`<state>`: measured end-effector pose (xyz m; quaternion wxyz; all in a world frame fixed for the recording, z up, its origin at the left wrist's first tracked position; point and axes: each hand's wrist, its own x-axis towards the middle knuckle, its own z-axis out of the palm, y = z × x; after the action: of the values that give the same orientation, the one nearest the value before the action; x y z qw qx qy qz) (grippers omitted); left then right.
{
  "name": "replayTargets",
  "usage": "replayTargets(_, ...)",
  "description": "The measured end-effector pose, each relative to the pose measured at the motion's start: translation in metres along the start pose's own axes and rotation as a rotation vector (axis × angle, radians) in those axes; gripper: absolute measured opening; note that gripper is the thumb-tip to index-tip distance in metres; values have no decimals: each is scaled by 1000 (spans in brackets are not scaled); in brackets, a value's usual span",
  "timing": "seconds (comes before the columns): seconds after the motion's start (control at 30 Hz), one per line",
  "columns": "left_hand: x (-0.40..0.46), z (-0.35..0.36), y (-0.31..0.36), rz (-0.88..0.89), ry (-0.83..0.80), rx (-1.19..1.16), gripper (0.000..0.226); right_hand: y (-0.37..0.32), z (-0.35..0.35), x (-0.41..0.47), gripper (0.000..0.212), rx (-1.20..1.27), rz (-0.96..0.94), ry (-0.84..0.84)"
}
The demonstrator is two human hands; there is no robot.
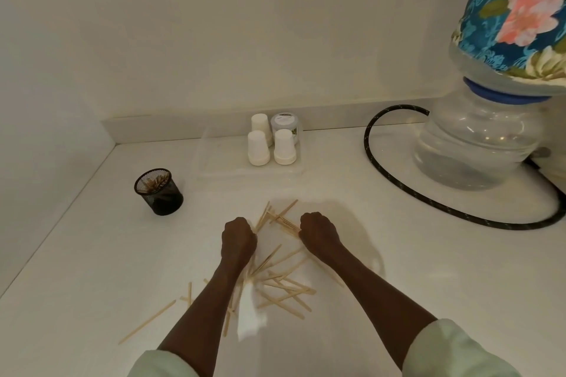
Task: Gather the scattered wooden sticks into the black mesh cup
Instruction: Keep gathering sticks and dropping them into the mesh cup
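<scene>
Sticks (277, 280) are strewn mid-counter (398, 239) toward its front edge; some are gripped by the curled left hand (238, 236) and right hand (317, 231). The mesh cup (158, 191) is stood near the back-left corner.

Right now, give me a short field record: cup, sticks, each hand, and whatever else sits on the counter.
cup: black mesh cup upright, left of the hands, some sticks already inside
sticks: wooden sticks scattered on the white counter, mostly between the forearms
left hand: left hand curled over sticks at the pile's far end
right hand: right hand curled, gripping a bundle of sticks
other: paper cups in a clear tray, water jug, black hose
</scene>
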<state>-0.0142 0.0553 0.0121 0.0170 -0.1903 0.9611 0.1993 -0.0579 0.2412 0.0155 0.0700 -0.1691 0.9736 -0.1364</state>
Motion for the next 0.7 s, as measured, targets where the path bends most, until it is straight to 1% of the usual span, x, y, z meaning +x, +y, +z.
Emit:
replayTargets(0.07, 2, 2, -2, 39, -8, 5, 30, 3, -2, 4, 11, -5, -30, -26)
replayTargets(0.13, 3, 2, -3, 76, -13, 22, 34, 5, -2, 8, 12, -7, -57, -46)
replayTargets(0.17, 3, 2, -2, 86, -17, 17, 30, 5, -2, 10, 13, -11, -66, -54)
replayTargets(0.23, 5, 3, -2, 96, -27, -15, 15, 7, -2, 12, 14, -17, -73, -69)
replayTargets(0.27, 6, 4, -2, 95, -29, -34, 12, 8, -1, 14, 14, -16, -72, -74)
replayTargets(0.43, 16, 6, -7, 94, -46, -34, 22, 7, 0, 16, 16, -12, -50, -92)
replayTargets(0.6, 21, 2, -10, 19, -40, -183, 28, 5, 0, 20, 16, -39, -56, -126)
replayTargets(0.7, 25, -1, -12, -114, -61, -359, 24, 2, 4, 20, 18, -91, -91, -108)
